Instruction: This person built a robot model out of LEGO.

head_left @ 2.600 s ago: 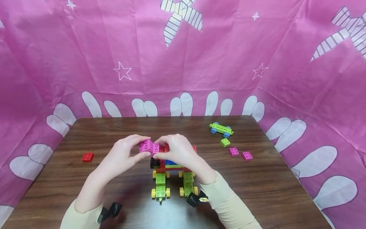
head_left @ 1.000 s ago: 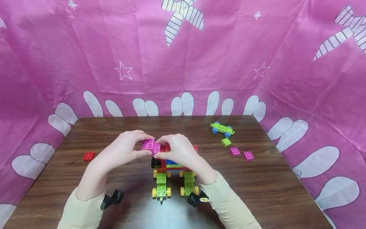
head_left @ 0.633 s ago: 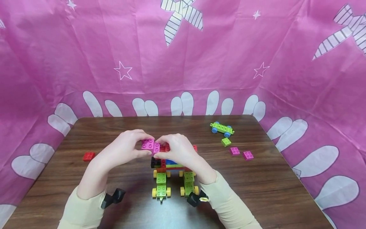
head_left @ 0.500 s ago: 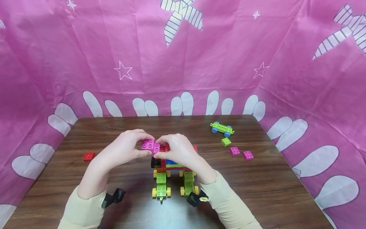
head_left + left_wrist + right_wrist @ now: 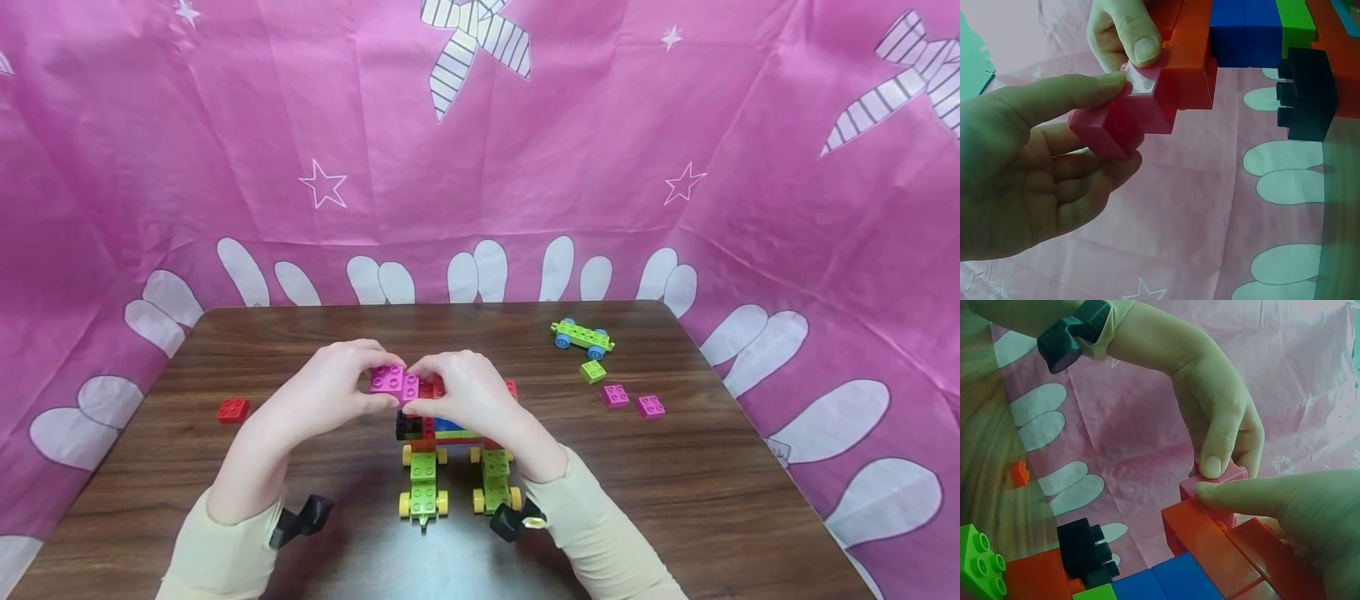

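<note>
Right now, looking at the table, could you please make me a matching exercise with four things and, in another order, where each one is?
Things:
1. pink brick
2. red brick
3. blue-wheeled green chassis
4. black brick

Places:
A. alone on the table, left of the hands
B. far right part of the table
C. pinched by the left hand and right hand
D. built into the model, below the hands

Pairs: 1-C, 2-A, 3-B, 4-D
</note>
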A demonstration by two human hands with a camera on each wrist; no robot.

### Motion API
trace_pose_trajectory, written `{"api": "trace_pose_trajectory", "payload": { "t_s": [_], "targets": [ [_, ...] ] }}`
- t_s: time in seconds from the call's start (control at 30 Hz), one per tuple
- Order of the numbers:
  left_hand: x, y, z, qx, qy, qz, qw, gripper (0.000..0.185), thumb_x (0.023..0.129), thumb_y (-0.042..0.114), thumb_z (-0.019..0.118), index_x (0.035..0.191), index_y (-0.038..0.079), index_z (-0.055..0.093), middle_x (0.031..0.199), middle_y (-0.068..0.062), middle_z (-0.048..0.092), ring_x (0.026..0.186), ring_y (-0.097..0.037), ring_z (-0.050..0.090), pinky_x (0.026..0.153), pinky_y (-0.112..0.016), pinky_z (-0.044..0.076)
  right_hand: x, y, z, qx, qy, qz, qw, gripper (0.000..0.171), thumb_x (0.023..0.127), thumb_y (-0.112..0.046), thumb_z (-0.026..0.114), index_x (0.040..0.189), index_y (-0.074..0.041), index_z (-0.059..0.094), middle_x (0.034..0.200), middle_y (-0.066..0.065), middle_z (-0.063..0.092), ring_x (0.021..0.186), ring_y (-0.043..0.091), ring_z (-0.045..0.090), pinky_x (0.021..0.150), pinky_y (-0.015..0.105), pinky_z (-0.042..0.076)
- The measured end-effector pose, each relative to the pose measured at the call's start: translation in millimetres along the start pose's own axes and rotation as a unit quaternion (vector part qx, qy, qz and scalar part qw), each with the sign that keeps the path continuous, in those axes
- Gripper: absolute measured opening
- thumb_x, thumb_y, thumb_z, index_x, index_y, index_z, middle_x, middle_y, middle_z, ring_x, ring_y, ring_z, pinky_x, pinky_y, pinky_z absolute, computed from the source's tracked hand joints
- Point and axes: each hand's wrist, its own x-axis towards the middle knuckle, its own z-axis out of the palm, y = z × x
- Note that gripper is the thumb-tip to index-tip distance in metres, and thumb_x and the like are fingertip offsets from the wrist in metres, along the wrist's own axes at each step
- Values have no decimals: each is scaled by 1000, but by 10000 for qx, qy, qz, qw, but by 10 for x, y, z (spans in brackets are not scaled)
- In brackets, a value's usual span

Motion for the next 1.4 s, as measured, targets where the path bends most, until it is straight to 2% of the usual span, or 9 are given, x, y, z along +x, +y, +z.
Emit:
{"api": "trace_pose_trajectory", "payload": {
  "t_s": [0.4, 0.6, 0.67, 0.8, 0.93, 1.03, 1.2, 1.4],
  "targets": [
    [-24, -55, 22, 48, 175, 347, 9992, 37, 79, 20, 82, 111, 8, 69, 95, 1, 66, 82, -12, 57, 73, -31, 52, -9, -18, -11, -19, -6, 8, 10000, 41, 81, -37, 80, 113, -12, 72, 101, 0, 75, 82, 9, 63, 71, 20, 49],
    [-81, -94, 16, 50, 123, 385, 9992, 58, 76, 23, 84, 127, 7, 62, 118, -7, 66, 105, -24, 62, 88, -45, 55, -2, -22, -9, -93, -57, -34, 9999, 45, 81, -37, 80, 117, -12, 70, 105, -1, 74, 90, 11, 65, 77, 23, 53],
    [-95, -104, 14, 76, 130, 424, 9990, 65, 75, 26, 86, 131, 7, 59, 124, -9, 64, 114, -27, 60, 94, -49, 52, -1, -23, -11, -99, -65, -93, 9999, 49, 80, -37, 81, 120, -12, 68, 109, 0, 73, 96, 13, 65, 82, 26, 54],
    [-115, -101, 1, 33, 192, 496, 9986, 71, 73, 31, 86, 134, 9, 57, 130, -8, 62, 120, -27, 57, 98, -50, 50, -14, -20, -19, 109, -35, -202, 9997, 61, 79, -35, 82, 130, -10, 61, 122, 3, 68, 108, 17, 63, 92, 32, 54],
    [-133, -81, -33, -72, 331, 525, 9980, 74, 75, 35, 85, 137, 10, 54, 136, -6, 59, 127, -27, 53, 103, -51, 46, -39, 14, -35, 600, 216, -312, 9975, 66, 80, -29, 82, 137, -11, 55, 135, 4, 61, 123, 20, 57, 101, 38, 50],
    [-137, -53, -58, -173, 469, 550, 9972, 74, 77, 36, 83, 139, 11, 53, 138, -6, 57, 130, -27, 52, 105, -52, 44, -60, 52, -72, 816, 525, -468, 9942, 63, 82, -25, 80, 137, -10, 54, 138, 4, 59, 129, 21, 53, 105, 42, 46],
    [-113, 28, -59, -268, 702, 595, 9954, 64, 81, 28, 81, 137, 11, 55, 135, -8, 60, 126, -28, 54, 102, -53, 46, -116, 141, -182, 788, 962, -594, 9905, 59, 83, -24, 78, 136, -9, 56, 137, 5, 60, 129, 22, 54, 105, 44, 47],
    [-32, 125, 30, -422, 983, 834, 9908, 54, 82, 23, 80, 131, 11, 60, 129, -6, 63, 122, -26, 57, 99, -50, 49, -199, 340, -327, 730, 1545, -771, 9823, 55, 83, -19, 78, 133, -6, 58, 134, 9, 62, 127, 25, 55, 105, 46, 46]
  ]
}}
